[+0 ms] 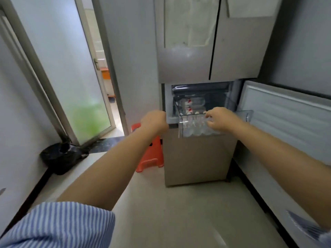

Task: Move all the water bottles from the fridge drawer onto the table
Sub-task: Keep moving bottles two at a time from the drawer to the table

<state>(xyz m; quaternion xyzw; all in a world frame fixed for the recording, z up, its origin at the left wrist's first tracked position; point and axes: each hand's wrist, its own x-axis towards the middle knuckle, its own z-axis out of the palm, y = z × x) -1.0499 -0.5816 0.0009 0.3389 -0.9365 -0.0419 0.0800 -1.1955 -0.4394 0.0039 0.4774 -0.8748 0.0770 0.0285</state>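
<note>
The fridge (197, 158) has its lower right door (286, 115) swung open. A clear plastic drawer (183, 130) is pulled partly out of the compartment. Several clear water bottles (195, 125) lie in it, seen through its front wall, and further bottles with red and white labels (187, 104) sit deeper inside. My right hand (222, 120) grips the drawer's front rim, fingers curled over it. My left hand (154, 120) is curled into a fist beside the fridge's left edge, with nothing visible in it. No table is in view.
An orange plastic stool (152, 156) stands on the floor left of the fridge, under my left forearm. A black rubbish bag (62, 158) sits by the left wall. A frosted glass door (71, 77) stands ajar behind it. The open fridge door blocks the right side.
</note>
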